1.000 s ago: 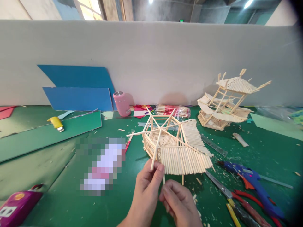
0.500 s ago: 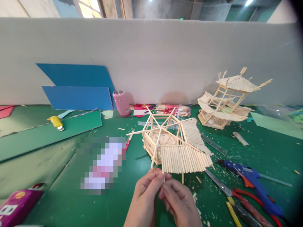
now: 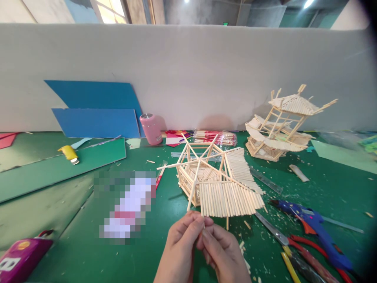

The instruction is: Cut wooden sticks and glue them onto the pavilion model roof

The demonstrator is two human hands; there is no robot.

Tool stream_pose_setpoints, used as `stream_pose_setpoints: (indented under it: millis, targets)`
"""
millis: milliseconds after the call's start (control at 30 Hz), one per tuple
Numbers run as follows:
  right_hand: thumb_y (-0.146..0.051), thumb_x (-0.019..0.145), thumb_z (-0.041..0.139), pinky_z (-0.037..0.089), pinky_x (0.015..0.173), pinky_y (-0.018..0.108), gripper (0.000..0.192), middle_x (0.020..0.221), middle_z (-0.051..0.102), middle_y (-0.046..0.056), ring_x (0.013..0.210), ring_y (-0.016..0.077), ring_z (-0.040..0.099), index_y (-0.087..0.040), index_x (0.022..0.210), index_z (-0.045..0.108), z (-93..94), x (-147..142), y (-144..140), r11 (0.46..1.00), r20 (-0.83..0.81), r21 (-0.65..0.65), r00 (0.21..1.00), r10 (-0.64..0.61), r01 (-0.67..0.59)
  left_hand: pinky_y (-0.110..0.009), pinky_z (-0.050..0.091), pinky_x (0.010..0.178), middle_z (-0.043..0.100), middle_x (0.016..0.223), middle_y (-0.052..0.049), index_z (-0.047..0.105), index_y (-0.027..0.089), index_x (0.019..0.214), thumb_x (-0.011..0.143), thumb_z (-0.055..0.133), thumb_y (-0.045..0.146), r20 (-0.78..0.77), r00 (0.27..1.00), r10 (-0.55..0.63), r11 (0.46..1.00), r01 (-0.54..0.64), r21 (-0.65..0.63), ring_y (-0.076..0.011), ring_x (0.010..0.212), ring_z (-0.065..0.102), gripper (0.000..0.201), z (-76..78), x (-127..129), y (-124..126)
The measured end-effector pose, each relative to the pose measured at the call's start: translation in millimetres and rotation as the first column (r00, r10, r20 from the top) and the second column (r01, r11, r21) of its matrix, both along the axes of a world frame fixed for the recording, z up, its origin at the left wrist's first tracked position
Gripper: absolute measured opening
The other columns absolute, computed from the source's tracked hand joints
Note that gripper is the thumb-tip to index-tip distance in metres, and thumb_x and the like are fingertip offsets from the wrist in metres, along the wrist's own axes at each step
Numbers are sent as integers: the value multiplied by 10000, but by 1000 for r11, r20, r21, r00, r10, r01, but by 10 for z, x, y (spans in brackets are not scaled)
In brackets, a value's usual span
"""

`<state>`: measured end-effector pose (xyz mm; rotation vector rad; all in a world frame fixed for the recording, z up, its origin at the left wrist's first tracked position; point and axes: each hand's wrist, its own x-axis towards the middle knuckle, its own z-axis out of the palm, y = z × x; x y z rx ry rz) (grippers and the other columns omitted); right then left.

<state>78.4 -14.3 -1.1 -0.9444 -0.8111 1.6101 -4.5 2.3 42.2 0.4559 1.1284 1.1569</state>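
Observation:
My left hand [image 3: 182,243] and my right hand [image 3: 224,248] meet at the near left edge of a small stick-built pavilion frame [image 3: 195,184]. Both are closed, thumbs and fingertips pinching the lower end of a thin wooden stick [image 3: 202,211]. That stick lines up with the left side of a roof panel [image 3: 231,199] made of sticks laid side by side. Whether the stick is fixed to the panel I cannot tell. Bare roof beams fan out on the left, while a second covered panel [image 3: 238,163] slopes away on the right. Fingers hide the stick's lower end.
To the right lie a blue glue gun [image 3: 316,226], scissors [image 3: 278,232] and red-handled pliers [image 3: 312,245]. A taller stick pavilion [image 3: 290,125] stands behind them. Further back are a pink bottle [image 3: 151,129] and bagged sticks [image 3: 215,137]. A yellow cutter [image 3: 69,153] lies left.
Both hands stay almost still at the roof edge, the fingertips shifting only slightly around the stick. A small red light now shows on the glue gun.

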Motion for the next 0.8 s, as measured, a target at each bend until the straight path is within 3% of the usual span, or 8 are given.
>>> stream_pose_setpoints:
  millis: [233, 467, 667, 800]
  targets:
    - [-457, 774, 588, 138, 430, 230, 363, 469, 325, -69, 450, 77, 241, -164, 567, 535, 4, -3, 1, 1000, 20, 21, 1000, -2, 1, -189, 378, 482, 516, 592, -6, 699, 121, 579, 634, 712, 330, -41, 999, -18, 999, 19, 31, -91, 527, 434, 217, -35, -13, -4]
    - [-505, 797, 534, 185, 426, 218, 392, 487, 326, -71, 445, 74, 258, -172, 590, 516, 34, 42, -28, 991, 92, 83, 991, 96, -104, -190, 362, 430, 432, 552, 28, 689, 131, 624, 660, 701, 326, 15, 998, -64, 998, 64, 26, -83, 484, 389, 199, -59, -43, -92]
    - [-504, 797, 528, 198, 421, 213, 372, 490, 343, -70, 441, 73, 270, -176, 622, 520, 58, 57, -36, 984, 69, 125, 991, 118, -126, -210, 374, 471, 461, 636, 12, 690, 146, 640, 684, 680, 313, -47, 997, -65, 997, 67, 36, -99, 532, 416, 173, -31, -61, -138]
    - [-522, 775, 538, 204, 425, 208, 375, 493, 360, -64, 445, 72, 278, -172, 640, 544, 34, 99, -78, 978, 67, 113, 984, 167, -174, -230, 395, 552, 479, 649, -4, 674, 149, 595, 714, 643, 304, -161, 978, -136, 985, 150, 82, -134, 608, 456, 197, -46, -110, -159]
